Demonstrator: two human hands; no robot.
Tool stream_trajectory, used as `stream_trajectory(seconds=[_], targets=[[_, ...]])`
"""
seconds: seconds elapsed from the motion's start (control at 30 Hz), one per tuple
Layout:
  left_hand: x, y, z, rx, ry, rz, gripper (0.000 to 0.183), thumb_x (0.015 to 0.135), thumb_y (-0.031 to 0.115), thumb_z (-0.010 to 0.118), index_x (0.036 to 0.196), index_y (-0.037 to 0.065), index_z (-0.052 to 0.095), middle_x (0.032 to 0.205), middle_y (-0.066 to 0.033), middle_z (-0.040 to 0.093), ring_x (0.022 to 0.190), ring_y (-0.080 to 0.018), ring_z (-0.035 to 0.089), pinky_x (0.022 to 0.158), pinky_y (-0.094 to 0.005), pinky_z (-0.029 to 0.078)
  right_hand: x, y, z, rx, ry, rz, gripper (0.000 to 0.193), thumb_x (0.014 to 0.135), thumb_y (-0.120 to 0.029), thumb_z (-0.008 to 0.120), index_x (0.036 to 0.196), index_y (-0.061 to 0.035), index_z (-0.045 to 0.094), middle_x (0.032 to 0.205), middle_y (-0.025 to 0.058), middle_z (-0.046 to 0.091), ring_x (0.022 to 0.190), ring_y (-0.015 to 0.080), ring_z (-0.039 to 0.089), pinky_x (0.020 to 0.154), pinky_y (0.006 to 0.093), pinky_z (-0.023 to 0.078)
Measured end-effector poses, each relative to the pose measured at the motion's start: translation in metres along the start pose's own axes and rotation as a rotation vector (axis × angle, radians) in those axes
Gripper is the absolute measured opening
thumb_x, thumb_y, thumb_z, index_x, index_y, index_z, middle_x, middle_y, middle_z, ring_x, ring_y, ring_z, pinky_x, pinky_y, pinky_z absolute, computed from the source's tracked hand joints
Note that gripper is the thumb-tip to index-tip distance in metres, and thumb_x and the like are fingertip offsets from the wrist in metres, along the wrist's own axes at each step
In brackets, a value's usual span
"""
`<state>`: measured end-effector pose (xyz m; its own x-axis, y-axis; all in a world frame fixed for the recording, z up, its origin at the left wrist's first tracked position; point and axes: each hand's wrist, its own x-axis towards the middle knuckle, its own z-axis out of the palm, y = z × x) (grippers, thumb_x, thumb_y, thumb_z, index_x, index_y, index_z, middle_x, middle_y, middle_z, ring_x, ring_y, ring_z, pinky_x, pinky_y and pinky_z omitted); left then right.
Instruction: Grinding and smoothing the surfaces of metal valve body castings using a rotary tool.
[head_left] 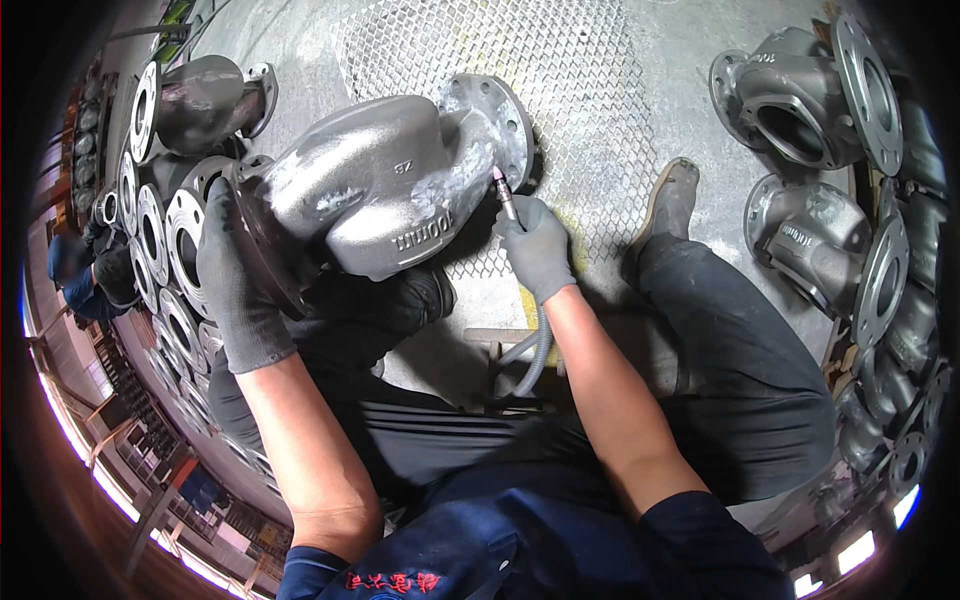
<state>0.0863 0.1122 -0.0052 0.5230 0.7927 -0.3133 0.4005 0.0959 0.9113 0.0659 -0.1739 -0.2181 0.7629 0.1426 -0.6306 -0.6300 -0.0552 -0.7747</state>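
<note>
A large grey cast-metal valve body [375,165] lies tilted in front of me, a round flange at each end and raised lettering on its side. My gloved left hand [236,280] grips the rim of its near-left flange [268,240]. In my gloved right hand [537,248] is a slim pencil grinder [508,200] with a pink pointed tip. That tip sits at the neck by the far-right flange [512,130]; whether it touches the metal I cannot tell. From below the right hand runs a grey corrugated hose [538,362].
Expanded metal mesh [590,90] covers the floor ahead. Several flanged castings crowd the left, including one valve body [200,100]; others [790,110] stack along the right. My boot [672,195] rests right of the work. Another person [85,275] is at far left.
</note>
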Motion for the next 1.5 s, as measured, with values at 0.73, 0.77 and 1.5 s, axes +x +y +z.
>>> stream_trajectory(seconds=[0.73, 0.77, 1.5], targets=[[-0.012, 0.002, 0.014, -0.015, 0.041, 0.112, 0.040, 0.111, 0.030, 0.060, 0.134, -0.001, 0.068, 0.114, -0.0098, 0.075, 0.092, -0.0153, 0.071, 0.078, -0.0269, 0.057, -0.003, -0.001, 0.014, 0.103, -0.034, 0.139, 0.039, 0.102, 0.006, 0.052, 0.141, 0.0064, 0.051, 0.124, 0.0187, 0.068, 0.108, 0.0262, 0.074, 0.090, 0.0355, 0.061], [-0.012, 0.002, 0.014, -0.015, 0.041, 0.111, 0.040, 0.111, 0.030, 0.060, 0.134, -0.001, 0.068, 0.114, -0.0098, 0.075, 0.092, -0.0153, 0.071, 0.078, -0.0269, 0.057, -0.004, -0.001, 0.014, 0.098, -0.033, 0.137, 0.039, 0.102, 0.006, 0.051, 0.141, 0.0066, 0.051, 0.124, 0.0186, 0.068, 0.108, 0.0262, 0.074, 0.090, 0.0355, 0.061], [-0.005, -0.006, 0.001, 0.055, -0.029, 0.102, 0.044, 0.111, 0.029, 0.055, 0.138, -0.003, 0.067, 0.120, -0.0126, 0.074, 0.106, -0.0184, 0.072, 0.090, -0.0294, 0.058, -0.001, 0.004, -0.017, -0.092, 0.049, -0.095, 0.031, 0.097, 0.003, 0.059, 0.128, -0.0003, 0.066, 0.100, 0.0160, 0.075, 0.087, 0.0268, 0.077, 0.077, 0.0386, 0.061]])
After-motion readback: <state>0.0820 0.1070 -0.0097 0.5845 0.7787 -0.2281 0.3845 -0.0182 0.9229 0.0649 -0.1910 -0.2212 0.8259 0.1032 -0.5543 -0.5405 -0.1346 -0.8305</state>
